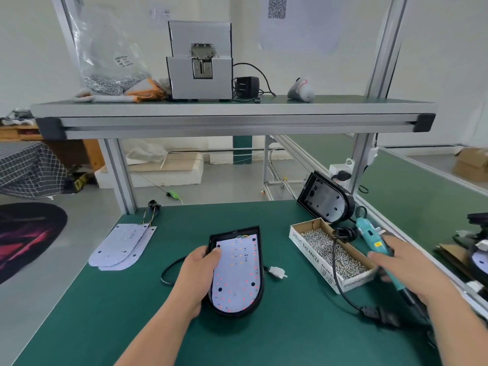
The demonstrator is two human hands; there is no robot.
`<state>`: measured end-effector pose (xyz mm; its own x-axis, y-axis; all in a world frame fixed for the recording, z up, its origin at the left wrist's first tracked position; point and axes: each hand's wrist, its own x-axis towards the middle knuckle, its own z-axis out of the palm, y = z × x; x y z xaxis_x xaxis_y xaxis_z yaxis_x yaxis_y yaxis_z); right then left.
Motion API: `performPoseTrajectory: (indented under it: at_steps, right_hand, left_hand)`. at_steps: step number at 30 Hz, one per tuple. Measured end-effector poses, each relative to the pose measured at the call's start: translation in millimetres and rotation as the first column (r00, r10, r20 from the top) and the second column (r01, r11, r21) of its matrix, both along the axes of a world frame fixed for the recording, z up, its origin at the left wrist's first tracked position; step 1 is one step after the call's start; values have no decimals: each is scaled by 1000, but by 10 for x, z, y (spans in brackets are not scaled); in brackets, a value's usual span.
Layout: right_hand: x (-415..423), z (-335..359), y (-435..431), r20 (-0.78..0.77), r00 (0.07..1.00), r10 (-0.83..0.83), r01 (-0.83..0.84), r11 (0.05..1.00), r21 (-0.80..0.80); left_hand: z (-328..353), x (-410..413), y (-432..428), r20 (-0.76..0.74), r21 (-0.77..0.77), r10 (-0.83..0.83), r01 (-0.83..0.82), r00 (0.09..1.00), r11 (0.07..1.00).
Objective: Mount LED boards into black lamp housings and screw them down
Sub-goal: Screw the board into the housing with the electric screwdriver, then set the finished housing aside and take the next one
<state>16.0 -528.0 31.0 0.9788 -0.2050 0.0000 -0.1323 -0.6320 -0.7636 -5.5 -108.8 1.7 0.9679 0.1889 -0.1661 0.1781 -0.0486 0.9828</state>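
On the left of the green bench mat (87,320), a small stack of spare LED boards (118,249) lies flat, white and tongue-shaped, with thin wires trailing from its far end.

Right of it, in the middle of the mat, sits the black lamp housing (239,314), open side up, square at the far end and rounded at the near end. An LED board (237,276) lies inside it, white and of the same outline, dotted with red and orange points and a few dark holes. Coloured wires show at its far edge.

The left hand (196,276) grips the housing by its left wall. The thumb (216,253) lies on top of the board's far left corner, and the palm wraps the rim; the other fingers are hidden under the housing. A black cable (169,270) loops out on the left, and a white connector (277,272) lies just right of the housing.

Further right stands a cardboard box (311,257) full of silver screws (335,252). Behind it an empty second housing (324,199) leans tilted.

At the box's right edge, the right hand (406,268), somewhat blurred, has its fingers curled round a teal electric screwdriver (372,239), well apart from the board.
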Motion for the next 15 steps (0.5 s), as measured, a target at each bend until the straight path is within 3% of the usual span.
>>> performPoseTrajectory:
  at_steps: [6, 15]
  right_hand:
    - [3, -61, 49, -51, 996, 79, -74, 993, 88]
    - [37, -92, 9, -100, 995, 25, -46, 975, -216]
  left_hand:
    - [-19, 17, 16, -8, 2, -18, 18, 1000, 1000]
    - [8, 27, 1, -33, -92, 21, -24, 999, 995]
